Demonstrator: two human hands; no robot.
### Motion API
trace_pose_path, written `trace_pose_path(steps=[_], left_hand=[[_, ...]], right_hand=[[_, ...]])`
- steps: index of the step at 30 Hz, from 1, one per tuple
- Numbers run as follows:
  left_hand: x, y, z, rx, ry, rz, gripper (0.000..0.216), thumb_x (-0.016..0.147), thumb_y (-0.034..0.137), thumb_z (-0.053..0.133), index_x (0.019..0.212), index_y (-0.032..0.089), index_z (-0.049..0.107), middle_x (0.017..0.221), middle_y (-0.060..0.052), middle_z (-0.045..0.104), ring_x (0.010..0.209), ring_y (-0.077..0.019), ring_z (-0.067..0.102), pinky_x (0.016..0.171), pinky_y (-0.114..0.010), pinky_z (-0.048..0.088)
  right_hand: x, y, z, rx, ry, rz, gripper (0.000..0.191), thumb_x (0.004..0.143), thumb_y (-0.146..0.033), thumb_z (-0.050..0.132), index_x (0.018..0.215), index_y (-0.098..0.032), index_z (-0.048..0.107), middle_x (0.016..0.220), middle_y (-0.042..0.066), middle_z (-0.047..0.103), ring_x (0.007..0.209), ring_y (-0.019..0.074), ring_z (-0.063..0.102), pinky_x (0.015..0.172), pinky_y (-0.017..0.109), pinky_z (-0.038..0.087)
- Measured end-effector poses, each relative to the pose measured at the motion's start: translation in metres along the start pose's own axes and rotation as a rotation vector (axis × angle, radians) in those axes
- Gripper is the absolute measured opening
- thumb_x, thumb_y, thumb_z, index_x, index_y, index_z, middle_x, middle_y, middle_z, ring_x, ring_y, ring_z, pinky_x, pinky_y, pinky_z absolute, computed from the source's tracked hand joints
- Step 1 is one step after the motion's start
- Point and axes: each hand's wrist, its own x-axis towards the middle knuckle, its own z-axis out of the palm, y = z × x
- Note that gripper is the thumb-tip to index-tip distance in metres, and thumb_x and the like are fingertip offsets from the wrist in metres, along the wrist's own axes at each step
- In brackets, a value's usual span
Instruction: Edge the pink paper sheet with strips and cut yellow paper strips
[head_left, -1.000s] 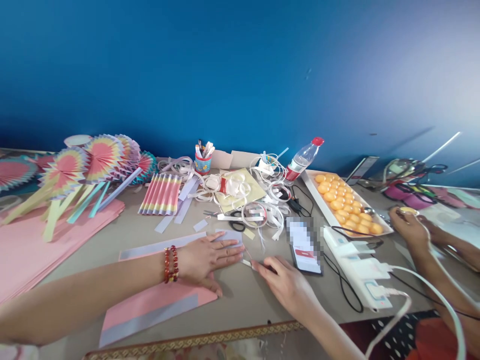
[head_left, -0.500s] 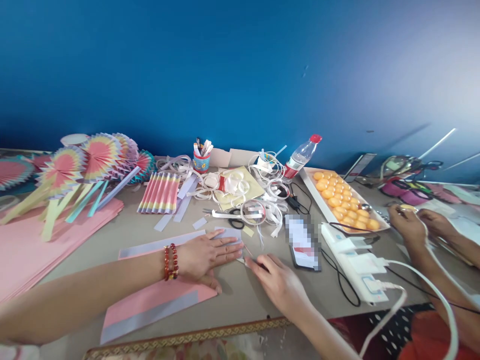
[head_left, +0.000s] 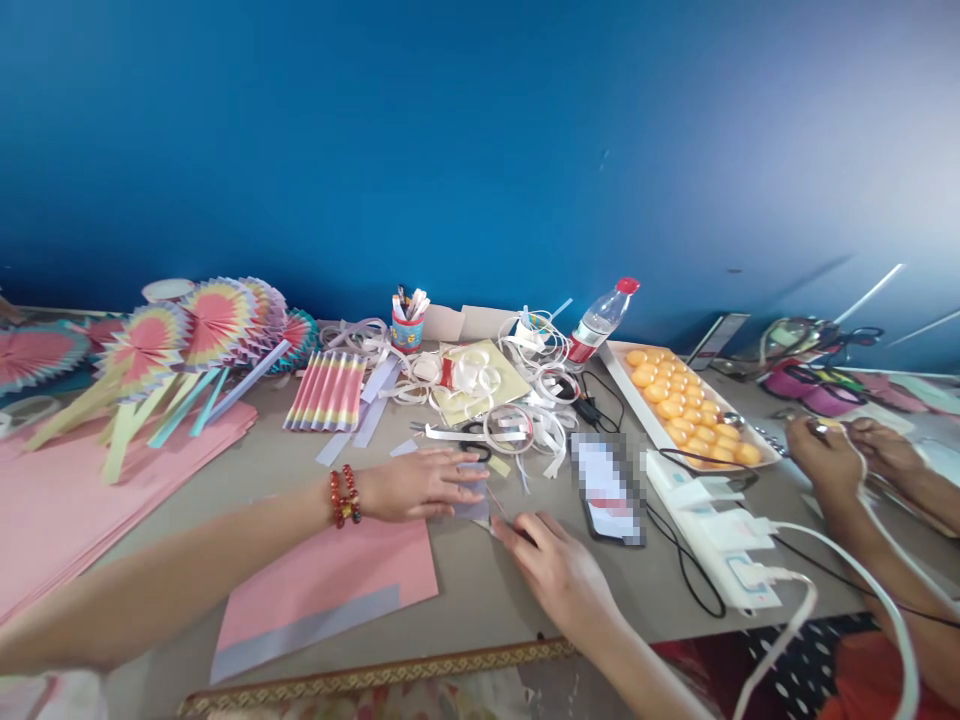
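Observation:
A pink paper sheet [head_left: 330,585] with a lilac strip along its near edge lies on the grey table [head_left: 487,600] in front of me. My left hand [head_left: 420,485], with a red bead bracelet on the wrist, lies flat with fingers stretched over the sheet's far edge, where a lilac flap [head_left: 474,508] is turned over. My right hand [head_left: 555,570] rests palm down just right of the sheet, its fingertips touching the flap's corner. Neither hand grips anything that I can see.
Paper fans [head_left: 187,330] and a pink paper stack [head_left: 67,500] fill the left. Behind lie a pleated rainbow paper [head_left: 326,392], a pen cup [head_left: 406,325], tangled white strips [head_left: 510,400] and a bottle [head_left: 600,320]. A phone [head_left: 609,492], power strip [head_left: 712,530], tray of orange balls [head_left: 686,405] and another person's hands [head_left: 832,455] are right.
The sheet's far lilac edge, flat before, is now folded over under my left hand, which moved slightly away from me. My right hand stayed at the corner. The view shifted a little.

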Motion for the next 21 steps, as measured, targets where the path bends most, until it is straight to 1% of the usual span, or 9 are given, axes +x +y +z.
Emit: trace_pose_path(steps=[2,5,10,13,18,21], left_hand=[[0.001,-0.007,-0.002,0.043,-0.024,0.027,0.041,0.103,0.03,0.034,0.141,0.029,0.049,0.155,-0.001,0.036,0.148,-0.0232,0.018,0.12,-0.042,0.019],[0.001,-0.015,0.001,0.079,-0.071,0.057,0.04,0.103,0.03,0.036,0.139,0.031,0.052,0.153,-0.001,0.039,0.147,-0.0249,0.023,0.118,-0.045,0.024],[-0.002,-0.02,0.011,0.068,-0.049,0.042,0.041,0.103,0.033,0.035,0.141,0.036,0.049,0.154,0.002,0.038,0.146,-0.0249,0.025,0.119,-0.046,0.022],[-0.003,-0.021,0.011,0.046,-0.039,0.054,0.041,0.103,0.034,0.035,0.141,0.037,0.049,0.154,0.002,0.038,0.146,-0.0246,0.025,0.119,-0.046,0.021],[-0.002,-0.023,0.007,0.05,-0.118,0.057,0.043,0.103,0.037,0.032,0.144,0.035,0.045,0.157,0.003,0.031,0.148,-0.024,0.019,0.12,-0.045,0.015],[-0.002,-0.025,0.006,0.034,-0.139,0.057,0.044,0.103,0.039,0.031,0.145,0.035,0.044,0.158,0.003,0.029,0.148,-0.0242,0.017,0.121,-0.045,0.013]], right_hand=[[0.0,0.0,-0.001,0.006,-0.012,-0.004,0.037,0.09,-0.01,0.054,0.124,-0.023,0.061,0.092,0.005,0.062,0.083,0.018,0.06,0.065,0.024,0.045],[0.0,-0.001,-0.004,0.005,-0.019,-0.005,0.038,0.09,-0.01,0.052,0.125,-0.023,0.06,0.094,0.005,0.063,0.083,0.0183,0.06,0.067,0.024,0.046],[0.001,-0.001,-0.005,0.01,-0.011,0.002,0.04,0.091,-0.01,0.049,0.125,-0.026,0.06,0.095,0.005,0.063,0.084,0.0174,0.06,0.068,0.023,0.046],[0.001,-0.001,-0.003,-0.002,-0.008,0.015,0.039,0.091,-0.01,0.049,0.125,-0.025,0.06,0.095,0.005,0.062,0.083,0.0175,0.06,0.066,0.023,0.046],[0.0,-0.002,-0.001,-0.01,0.015,0.004,0.037,0.091,-0.01,0.05,0.124,-0.023,0.061,0.093,0.005,0.062,0.081,0.0174,0.06,0.065,0.023,0.046],[0.001,-0.002,-0.002,0.006,0.03,-0.007,0.038,0.09,-0.007,0.051,0.123,-0.022,0.062,0.093,0.005,0.062,0.082,0.0171,0.06,0.066,0.023,0.046]])
